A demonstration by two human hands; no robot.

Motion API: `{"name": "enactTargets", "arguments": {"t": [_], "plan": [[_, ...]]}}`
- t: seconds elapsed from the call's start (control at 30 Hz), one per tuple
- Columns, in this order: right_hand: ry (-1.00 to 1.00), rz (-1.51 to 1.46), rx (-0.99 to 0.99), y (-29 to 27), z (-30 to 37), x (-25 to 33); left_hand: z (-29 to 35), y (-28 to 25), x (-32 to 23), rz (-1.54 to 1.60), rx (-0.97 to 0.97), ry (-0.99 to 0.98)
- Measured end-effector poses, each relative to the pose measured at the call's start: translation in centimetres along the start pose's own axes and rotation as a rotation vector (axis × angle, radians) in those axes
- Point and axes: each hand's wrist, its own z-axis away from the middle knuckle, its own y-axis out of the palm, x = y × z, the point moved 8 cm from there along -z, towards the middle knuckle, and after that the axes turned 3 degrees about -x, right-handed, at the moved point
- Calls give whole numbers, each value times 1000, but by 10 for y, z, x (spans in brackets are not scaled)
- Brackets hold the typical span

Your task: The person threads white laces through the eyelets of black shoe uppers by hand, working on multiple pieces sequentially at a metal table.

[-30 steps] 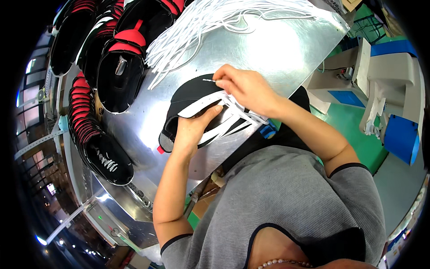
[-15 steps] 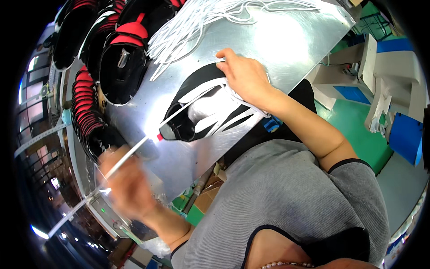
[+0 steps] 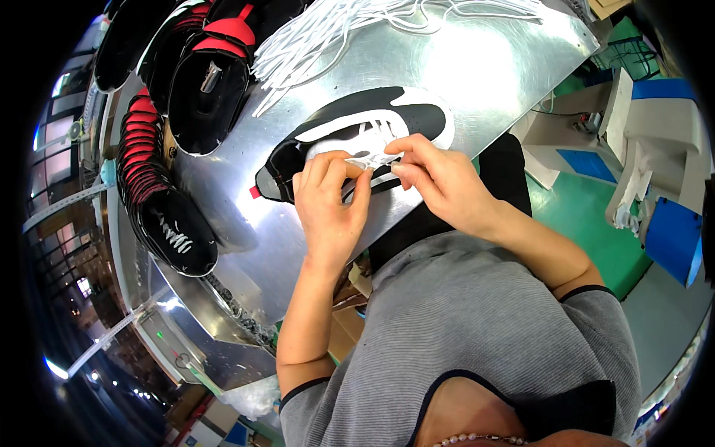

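On the metal table (image 3: 223,212) in front of me lies a black and white shoe upper (image 3: 346,110), its dark heel opening with a small red tab toward the left. White lacing crosses its middle. My left hand (image 3: 329,205) bends over the near side of the upper, thumb and fingers pinched on a white shoelace (image 3: 366,162). From the right, my right hand (image 3: 450,186) meets it with thumb and index finger closed on the same lace. The fingertips of both hands nearly touch, and they partly hide the near eyelets.
A heap of loose white shoelaces (image 3: 335,37) spreads over the table's far side. Black uppers with red tongues (image 3: 231,31) crowd the far left, and a long nested row of them (image 3: 179,231) runs along the left edge. Beige and blue equipment (image 3: 663,123) stands beyond the right edge.
My left hand has come from the far left, where it was pulling a lace out taut, in to the upper. My right hand has moved off the toe toward me, down to the lacing.
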Motion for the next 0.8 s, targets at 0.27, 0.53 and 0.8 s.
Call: {"name": "enactTargets", "arguments": {"t": [0.27, 0.53, 0.8], "plan": [[258, -545, 85, 2, -3, -22, 0, -14, -14, 251, -9, -27], [127, -728, -71, -18, -28, 5, 4, -2, 8, 264, 97, -246], [421, -587, 306, 23, -1, -22, 5, -21, -13, 398, 17, -92]]}}
